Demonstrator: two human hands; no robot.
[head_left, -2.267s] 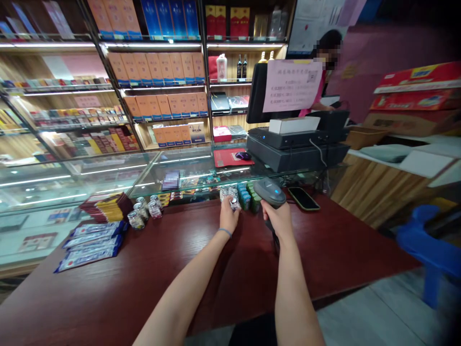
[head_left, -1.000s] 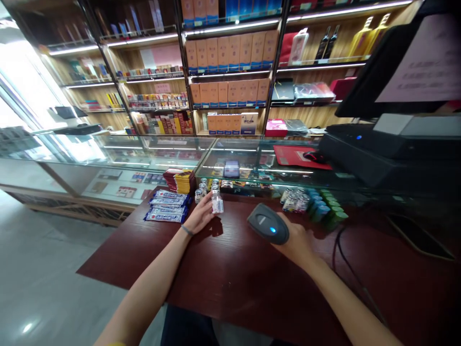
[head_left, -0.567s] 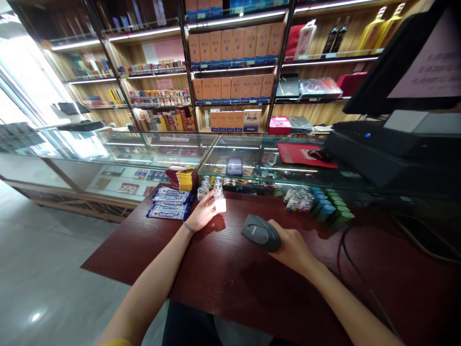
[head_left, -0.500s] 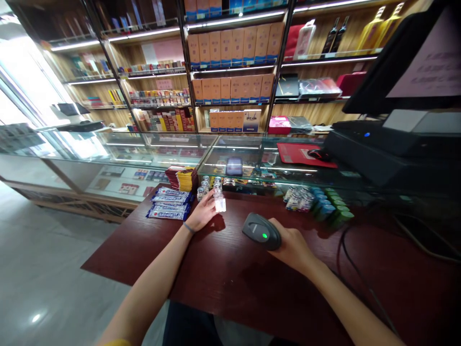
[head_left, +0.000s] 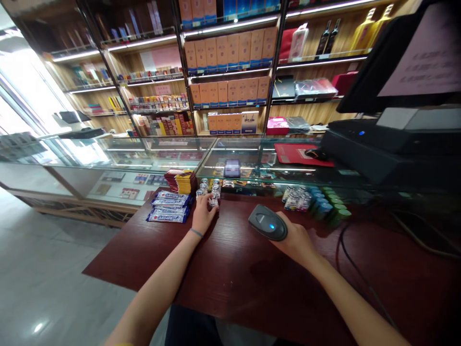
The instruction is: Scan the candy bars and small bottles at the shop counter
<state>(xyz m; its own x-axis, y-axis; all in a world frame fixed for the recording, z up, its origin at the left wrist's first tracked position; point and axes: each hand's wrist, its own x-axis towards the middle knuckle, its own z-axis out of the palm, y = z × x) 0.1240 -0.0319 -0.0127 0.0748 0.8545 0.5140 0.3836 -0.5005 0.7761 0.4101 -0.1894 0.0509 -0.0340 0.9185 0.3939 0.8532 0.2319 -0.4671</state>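
Red counter [head_left: 234,274], far edge: left hand [head_left: 202,216] seemingly closed round a jar [head_left: 213,202]; right hand [head_left: 298,241] clasps scanner [head_left: 268,222].

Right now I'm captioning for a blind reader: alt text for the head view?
The left hand holds a small jar among other jars on a dark red counter; the right hand holds a barcode scanner showing a blue light.

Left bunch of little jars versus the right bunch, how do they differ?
The left bunch has the left hand on it, fingers around one jar; the right bunch, beyond the scanner in the right hand, is untouched. The left bunch stands by blue packets; the right bunch by blue and green tubs. Both are small clear jars on the dark red counter.
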